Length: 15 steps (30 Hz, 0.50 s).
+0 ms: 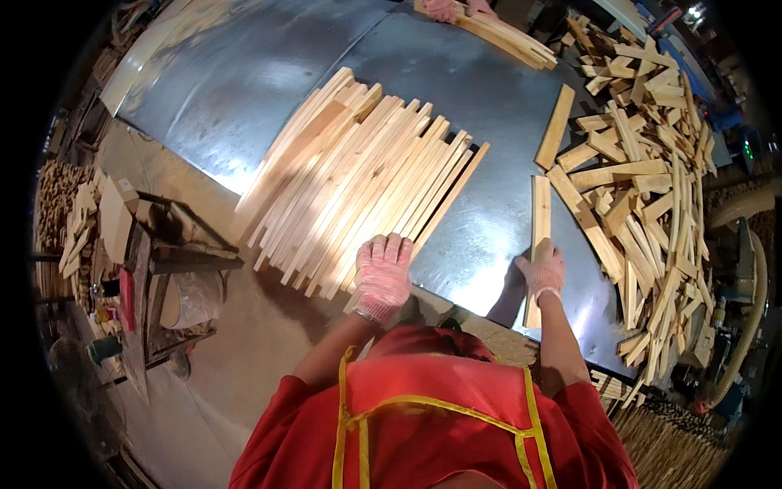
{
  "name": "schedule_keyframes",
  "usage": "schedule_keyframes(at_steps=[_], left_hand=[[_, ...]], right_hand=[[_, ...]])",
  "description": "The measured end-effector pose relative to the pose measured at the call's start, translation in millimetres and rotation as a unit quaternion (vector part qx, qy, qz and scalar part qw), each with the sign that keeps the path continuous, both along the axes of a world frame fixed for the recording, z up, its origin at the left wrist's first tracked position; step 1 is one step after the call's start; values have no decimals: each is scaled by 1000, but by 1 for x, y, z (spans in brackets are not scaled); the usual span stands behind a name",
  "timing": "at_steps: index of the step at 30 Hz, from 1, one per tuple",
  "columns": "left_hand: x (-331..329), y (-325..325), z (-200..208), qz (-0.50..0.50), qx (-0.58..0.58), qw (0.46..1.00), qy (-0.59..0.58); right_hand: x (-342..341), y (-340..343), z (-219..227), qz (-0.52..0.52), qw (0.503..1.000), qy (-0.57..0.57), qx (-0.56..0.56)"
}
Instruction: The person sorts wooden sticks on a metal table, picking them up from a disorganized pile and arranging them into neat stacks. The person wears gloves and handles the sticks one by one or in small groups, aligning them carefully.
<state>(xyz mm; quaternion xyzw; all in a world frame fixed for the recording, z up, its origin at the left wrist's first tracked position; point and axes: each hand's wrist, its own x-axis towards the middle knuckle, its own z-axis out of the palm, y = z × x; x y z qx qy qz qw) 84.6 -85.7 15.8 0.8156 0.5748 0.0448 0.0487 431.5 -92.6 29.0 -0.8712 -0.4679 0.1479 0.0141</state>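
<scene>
My left hand (384, 273), in a pinkish work glove, lies with its fingers stretched out over the near ends of a row of pale wooden strips (358, 179). The strips lie side by side on a shiny metal table (505, 122), their ends uneven and some reaching past the near edge. To the right, my gloved right hand (544, 269) is closed around the lower part of a single wooden strip (541, 204), which points away from me. Its fingertips are partly hidden.
A big heap of wood offcuts (643, 179) covers the table's right side, with a loose piece (555, 126) beside it. Across the table, another person's gloved hands (442, 10) touch several strips (497, 37). A wooden stand (155, 285) is at left, a hose (745, 326) at right.
</scene>
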Motion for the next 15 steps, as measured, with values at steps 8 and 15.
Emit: schedule_keyframes(at_steps=[8,15], left_hand=[[40,34,3,-26,49,992,-111],[60,64,-11,-61,64,992,-85]], right_hand=[[-96,22,-4,-21,892,451,9],[-44,80,35,235,893,382,14]])
